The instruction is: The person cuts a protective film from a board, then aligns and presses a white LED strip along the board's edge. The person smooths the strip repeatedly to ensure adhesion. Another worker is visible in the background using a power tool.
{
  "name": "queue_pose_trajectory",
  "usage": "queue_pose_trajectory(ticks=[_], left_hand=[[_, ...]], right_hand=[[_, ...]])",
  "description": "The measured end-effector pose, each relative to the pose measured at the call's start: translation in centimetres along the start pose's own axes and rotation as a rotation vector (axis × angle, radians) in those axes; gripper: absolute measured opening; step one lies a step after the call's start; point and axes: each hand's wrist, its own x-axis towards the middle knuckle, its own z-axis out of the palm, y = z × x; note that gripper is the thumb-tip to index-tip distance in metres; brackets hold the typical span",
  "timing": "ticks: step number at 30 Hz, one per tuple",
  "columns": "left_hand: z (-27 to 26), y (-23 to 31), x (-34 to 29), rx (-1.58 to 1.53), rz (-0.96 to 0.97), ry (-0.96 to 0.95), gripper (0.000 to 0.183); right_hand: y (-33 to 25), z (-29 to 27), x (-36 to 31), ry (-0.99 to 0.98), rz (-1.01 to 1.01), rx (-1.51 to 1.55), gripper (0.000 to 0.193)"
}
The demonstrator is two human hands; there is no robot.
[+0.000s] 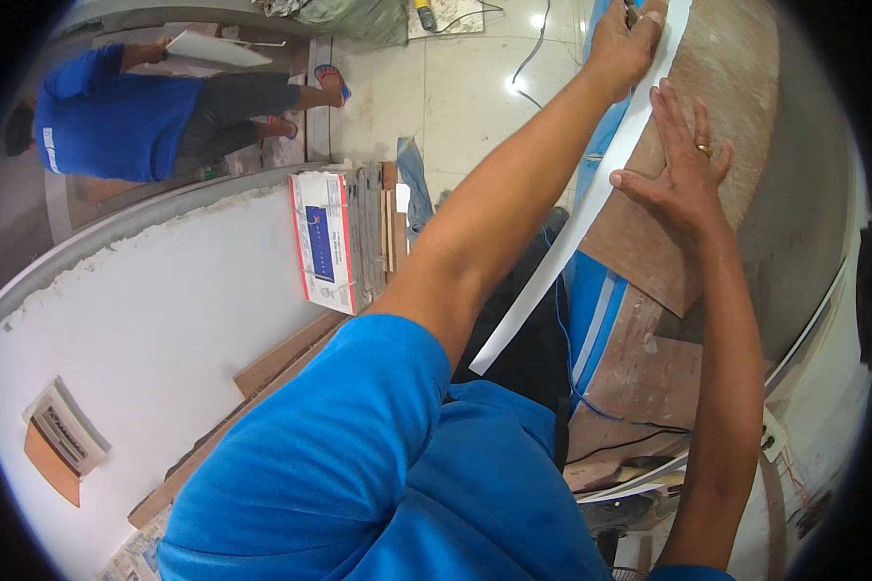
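Observation:
A long white strip (543, 269) runs along the curved edge of a brown wooden board (639, 237), its lower end hanging free past the board near my body. At the board's far part my left hand (626, 50) is closed beside the strip. A small dark, shiny thing shows at its fingers, too hidden for me to name. My right hand (683, 160) lies flat on the board with fingers spread, its thumb and fingertips close against the strip's edge. A ring sits on one finger.
Below the board lies a blue-and-white striped surface (601, 315) with cables. A low white wall (165, 310) stands left, with a stack of boxed tiles (325, 240) beside it. Beyond it, a person in blue (121, 111) holds a white panel (218, 50).

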Motion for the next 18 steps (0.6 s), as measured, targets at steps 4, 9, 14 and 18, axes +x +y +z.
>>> queue_pose_trajectory(ticks=[4, 9, 14, 18], left_hand=[[-1.7, 1.1, -6.4, 0.187, -0.025, -0.047, 0.064], [-6.6, 2.1, -17.3, 0.033, -0.372, -0.139, 0.081], [-2.8, 1.1, -6.2, -0.028, -0.173, -0.106, 0.078], [-2.6, 0.9, -4.6, 0.121, -0.127, -0.135, 0.076]], right_hand=[[0.6, 0.2, -0.2, -0.019, 0.049, -0.031, 0.125], [0.5, 0.2, -0.3, -0.004, 0.045, -0.042, 0.124], [-0.1, -0.1, -0.1, -0.002, 0.014, -0.046, 0.126], [0.2, 0.4, 0.0, -0.017, 0.024, -0.069, 0.129]])
